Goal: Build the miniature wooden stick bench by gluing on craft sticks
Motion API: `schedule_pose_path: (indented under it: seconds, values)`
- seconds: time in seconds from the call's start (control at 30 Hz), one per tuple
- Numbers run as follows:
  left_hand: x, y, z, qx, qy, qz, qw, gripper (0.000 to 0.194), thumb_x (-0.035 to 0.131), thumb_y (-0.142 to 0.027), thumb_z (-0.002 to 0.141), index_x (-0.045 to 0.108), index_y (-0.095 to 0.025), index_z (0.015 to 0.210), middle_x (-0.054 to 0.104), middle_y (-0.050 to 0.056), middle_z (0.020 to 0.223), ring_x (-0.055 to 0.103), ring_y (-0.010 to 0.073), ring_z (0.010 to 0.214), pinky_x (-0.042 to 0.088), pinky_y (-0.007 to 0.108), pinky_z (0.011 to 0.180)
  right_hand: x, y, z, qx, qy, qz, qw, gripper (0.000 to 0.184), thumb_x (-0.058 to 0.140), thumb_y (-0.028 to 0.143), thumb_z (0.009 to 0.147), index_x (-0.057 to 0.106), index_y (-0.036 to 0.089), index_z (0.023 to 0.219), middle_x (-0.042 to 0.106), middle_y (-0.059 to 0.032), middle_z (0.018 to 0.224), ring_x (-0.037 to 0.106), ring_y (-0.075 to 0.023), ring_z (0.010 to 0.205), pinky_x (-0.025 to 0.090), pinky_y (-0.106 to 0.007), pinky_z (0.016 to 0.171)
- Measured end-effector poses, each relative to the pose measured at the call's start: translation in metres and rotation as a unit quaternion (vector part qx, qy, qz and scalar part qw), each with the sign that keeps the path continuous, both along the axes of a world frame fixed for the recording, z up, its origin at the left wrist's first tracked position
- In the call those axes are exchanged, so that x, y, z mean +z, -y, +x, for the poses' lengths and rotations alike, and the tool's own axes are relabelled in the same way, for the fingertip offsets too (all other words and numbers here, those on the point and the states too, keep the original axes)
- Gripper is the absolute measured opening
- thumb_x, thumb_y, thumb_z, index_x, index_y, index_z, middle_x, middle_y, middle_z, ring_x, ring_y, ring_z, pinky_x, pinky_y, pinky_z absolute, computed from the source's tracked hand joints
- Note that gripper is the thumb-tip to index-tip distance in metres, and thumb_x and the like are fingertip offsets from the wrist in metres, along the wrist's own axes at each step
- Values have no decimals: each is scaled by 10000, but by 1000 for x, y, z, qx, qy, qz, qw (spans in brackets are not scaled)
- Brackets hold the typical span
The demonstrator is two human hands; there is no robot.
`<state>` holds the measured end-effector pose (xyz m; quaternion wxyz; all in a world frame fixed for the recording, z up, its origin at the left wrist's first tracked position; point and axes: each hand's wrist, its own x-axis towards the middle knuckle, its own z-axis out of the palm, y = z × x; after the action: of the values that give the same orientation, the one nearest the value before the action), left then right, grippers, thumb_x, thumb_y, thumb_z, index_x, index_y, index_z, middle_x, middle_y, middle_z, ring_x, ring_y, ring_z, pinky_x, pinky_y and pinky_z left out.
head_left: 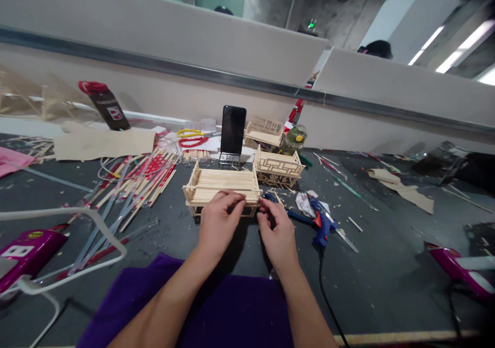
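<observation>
A small bench-like model made of wooden sticks [220, 184] stands on the dark table in front of me. My left hand [218, 224] grips its near rail, fingers curled over the front edge. My right hand [275, 232] is closed beside the model's right end, fingertips pinched at its corner; what they pinch is too small to make out.
A blue glue gun [320, 222] with a black cord lies right of my hands. Two more stick models [278, 166] and a phone on a stand [232, 131] sit behind. Bundled chopsticks [149, 180] lie left, red and yellow scissors [192, 137] beyond. A purple cloth [216, 307] covers the near edge.
</observation>
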<state>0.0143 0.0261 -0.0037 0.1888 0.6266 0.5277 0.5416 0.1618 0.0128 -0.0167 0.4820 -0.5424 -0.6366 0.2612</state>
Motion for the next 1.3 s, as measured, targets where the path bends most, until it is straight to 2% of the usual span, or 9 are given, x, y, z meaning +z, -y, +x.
schedule_pose_path:
  seconds: [1.3]
  values:
    - [-2, 0, 0, -1, -2, -2, 1000, 106, 628, -172, 852, 730, -196, 859, 715, 46, 894, 676, 176, 850, 520, 300, 784, 1, 1, 0, -4, 0, 0, 1000, 312, 513, 195, 882, 671, 184, 1151, 641, -76, 967, 625, -171, 798, 522, -272, 672]
